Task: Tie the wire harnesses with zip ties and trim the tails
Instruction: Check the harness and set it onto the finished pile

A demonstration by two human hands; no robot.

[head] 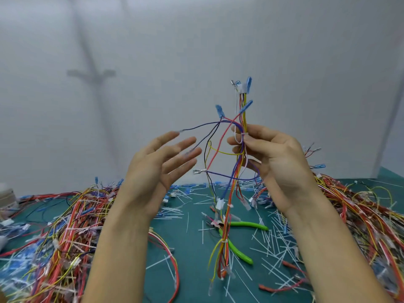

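Now, the white wall [153, 62] fills the whole upper half, with plenty of open air in front of it. Below it the green worktop [192, 243] meets the wall at its far edge and runs out of view left, right and near side. The left pile [65, 226] of wires sprawls from the far edge down to the near corner, and the right pile [360, 215] banks up along the other side. That leaves a bare strip down the middle. A white tub [6, 200] sits at the far-left edge, half cut off.

Both forearms come up through that strip. The right hand [277, 162] is raised, fingers [235, 141] and thumb curled round a harness [231, 186] and gripping it at mid-height. The left hand [157, 169] is just beside it, palm inward, fingers [183, 145] straight and spread, holding nothing. Loose purple and black branches arc towards it, but I cannot tell if they touch.

The harness stands upright, long axis near vertical, with blue connectors on top against the wall. Its tail hangs down over the green-handled cutters [247, 225], which lie flat in the strip. White trimmed tails [269, 237] litter the mat around them. A zip tie [244, 134] cinches the bundle right at the gripping fingertips.
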